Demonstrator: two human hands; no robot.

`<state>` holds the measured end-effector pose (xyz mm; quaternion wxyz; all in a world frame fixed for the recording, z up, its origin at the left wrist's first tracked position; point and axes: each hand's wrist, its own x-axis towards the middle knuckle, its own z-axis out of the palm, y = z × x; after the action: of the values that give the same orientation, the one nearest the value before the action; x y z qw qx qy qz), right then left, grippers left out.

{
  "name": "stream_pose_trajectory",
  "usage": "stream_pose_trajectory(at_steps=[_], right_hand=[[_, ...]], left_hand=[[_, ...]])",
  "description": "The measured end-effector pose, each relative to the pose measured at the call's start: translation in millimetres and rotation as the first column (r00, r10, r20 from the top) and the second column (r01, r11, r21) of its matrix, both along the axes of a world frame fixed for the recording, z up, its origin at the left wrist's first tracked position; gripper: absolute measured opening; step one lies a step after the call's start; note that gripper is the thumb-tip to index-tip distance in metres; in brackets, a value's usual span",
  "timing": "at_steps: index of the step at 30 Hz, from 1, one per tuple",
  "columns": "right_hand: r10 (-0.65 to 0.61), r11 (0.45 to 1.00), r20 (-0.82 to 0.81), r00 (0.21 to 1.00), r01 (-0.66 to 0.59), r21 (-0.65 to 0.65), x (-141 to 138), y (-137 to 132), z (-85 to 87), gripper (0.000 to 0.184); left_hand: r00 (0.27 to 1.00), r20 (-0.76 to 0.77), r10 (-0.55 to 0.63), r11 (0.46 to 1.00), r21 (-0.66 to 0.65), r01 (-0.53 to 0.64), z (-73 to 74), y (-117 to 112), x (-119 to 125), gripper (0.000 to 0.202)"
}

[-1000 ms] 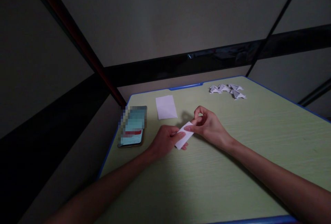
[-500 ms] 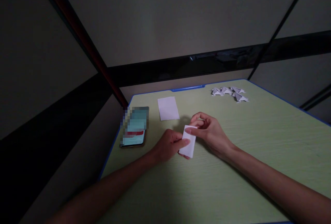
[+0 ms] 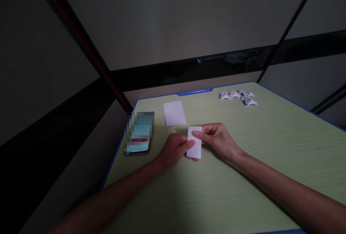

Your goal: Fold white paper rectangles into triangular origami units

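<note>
A small white folded paper (image 3: 195, 150), a narrow upright rectangle, is held just above the table between both hands. My left hand (image 3: 175, 148) is closed on its left side, thumb flat on the front and fingers behind, with fingertips showing below the bottom edge. My right hand (image 3: 219, 139) pinches its upper right part, thumb on the front face and the other fingers curled behind. The back of the folded paper is hidden from me.
A flat white paper sheet (image 3: 174, 113) lies beyond my hands. On the left rests a phone (image 3: 140, 133), its screen lit and partly pixelated. Several folded paper figures (image 3: 249, 100) stand at the back right of the green table (image 3: 270, 136), which has a blue edge.
The folded paper has risen slightly and turned more upright. My right thumb and fingers have shifted lower along its right side, and the left hand keeps its hold.
</note>
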<state>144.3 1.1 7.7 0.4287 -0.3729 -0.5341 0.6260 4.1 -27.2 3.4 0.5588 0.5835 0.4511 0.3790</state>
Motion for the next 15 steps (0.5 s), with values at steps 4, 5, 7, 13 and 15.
stream_pose_trajectory(at_steps=[4,5,7,13,15], right_hand=[[-0.015,0.997,0.009,1.000,0.014,0.071,1.0,0.2,-1.7,0.035],[-0.021,0.997,0.005,1.000,0.020,0.078,1.0,-0.1,-1.8,0.035],[-0.019,0.996,0.008,1.000,0.018,0.087,1.0,-0.9,-1.5,0.036],[-0.014,0.977,0.128,0.992,-0.013,0.211,1.7,-2.1,0.0,0.040],[0.031,0.970,0.189,0.981,-0.075,0.231,1.0,-2.6,-0.7,0.038]], left_hand=[[1.000,0.016,-0.023,0.999,-0.025,0.023,1.2,-1.0,1.7,0.030],[1.000,0.008,-0.019,0.999,-0.028,0.019,1.4,-1.2,2.0,0.031],[1.000,-0.010,-0.016,0.999,-0.030,0.016,1.3,-1.6,2.5,0.033],[0.999,-0.020,0.051,0.998,0.029,-0.050,-1.4,-2.1,1.1,0.032],[0.995,0.001,0.097,0.994,0.053,-0.097,-2.1,-1.6,0.2,0.031]])
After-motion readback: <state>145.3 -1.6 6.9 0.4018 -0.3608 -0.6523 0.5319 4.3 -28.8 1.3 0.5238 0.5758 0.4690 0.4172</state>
